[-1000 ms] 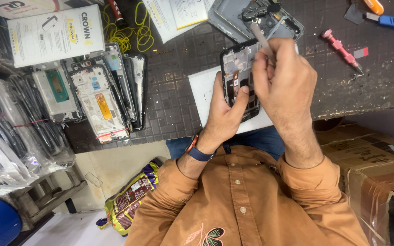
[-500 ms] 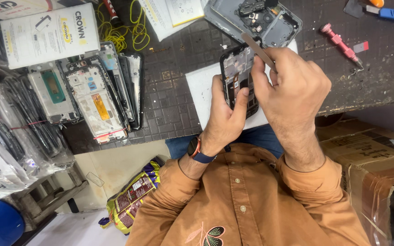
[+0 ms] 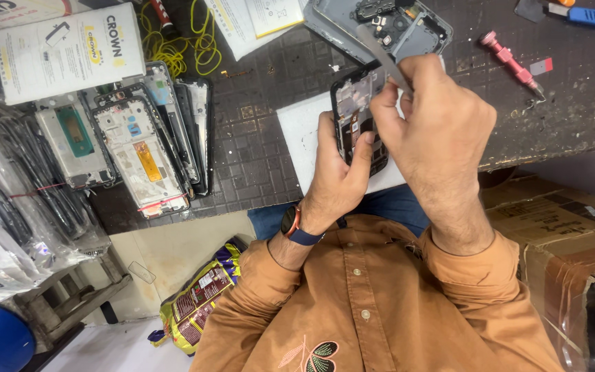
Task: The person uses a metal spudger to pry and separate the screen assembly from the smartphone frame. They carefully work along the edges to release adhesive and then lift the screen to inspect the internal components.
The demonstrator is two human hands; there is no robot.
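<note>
The left hand [image 3: 335, 176] grips an opened phone [image 3: 354, 114] above the counter's [image 3: 256, 158] near edge; the right hand [image 3: 435, 131] pinches tweezers [image 3: 380, 55] over it. Its back cover [image 3: 387, 27] lies off at the far edge, insides bare, reassembly seemingly still ahead.

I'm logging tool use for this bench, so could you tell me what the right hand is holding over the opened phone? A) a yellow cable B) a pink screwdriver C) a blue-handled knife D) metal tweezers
D: the right hand pinches thin metal tweezers above the phone that the left hand grips; the pink screwdriver lies untouched on the bench.
</note>
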